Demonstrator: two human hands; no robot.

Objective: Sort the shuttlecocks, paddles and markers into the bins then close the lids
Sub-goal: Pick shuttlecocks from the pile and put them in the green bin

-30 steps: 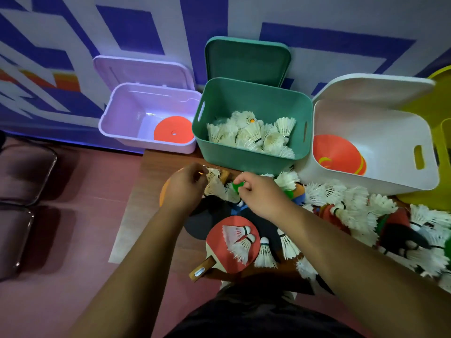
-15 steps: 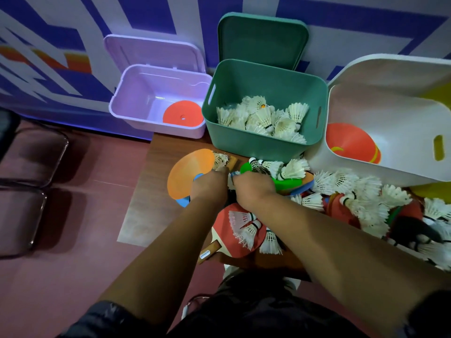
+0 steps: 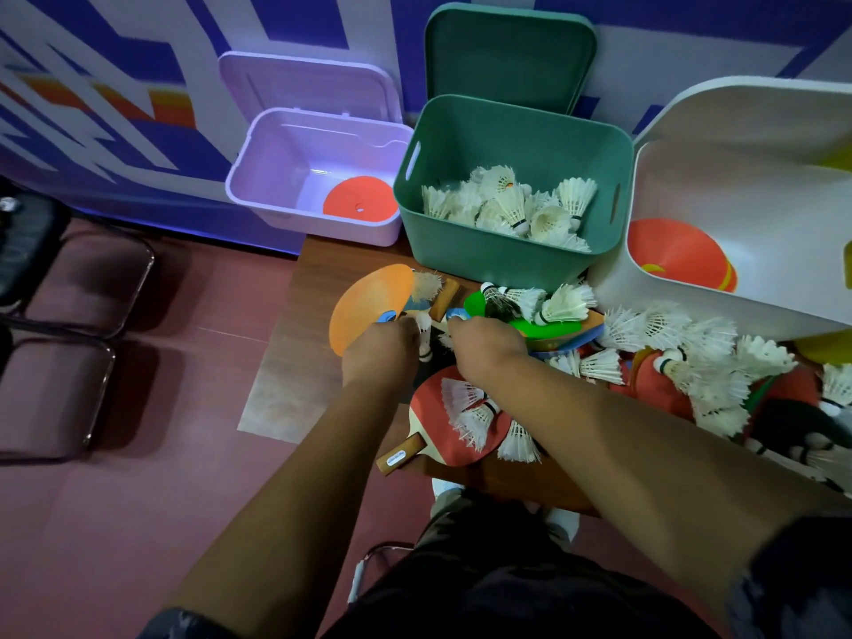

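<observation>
Orange marker disc (image 3: 369,306) now in plain sight at the left end of the pile, half covered by the left hand (image 3: 378,357) one second ago. Both hands lower now, down from the front wall of the green bin (image 3: 461,255) into the heap on the table (image 3: 322,269). Right hand (image 3: 488,348) close beside the left, knuckles up, at the edge of the stacked green marker (image 3: 530,326). One shuttlecock (image 3: 424,336) upright between the two hands, touching the left one.

Fingers of both hands curled under and hidden; cannot tell if closed on something or only digging.

Probably means a new pick is starting, no drop into a bin just now. Green bin already holds many shuttlecocks (image 3: 511,205); lilac bin (image 3: 258,196) holds one red-orange marker (image 3: 359,207); white bin (image 3: 691,186) holds more orange ones. Red paddle (image 3: 428,408) near the table front with shuttlecocks on top, not sorted yet. Many shuttlecocks loose on the right side. All three lids open. Task looks far from finished.
</observation>
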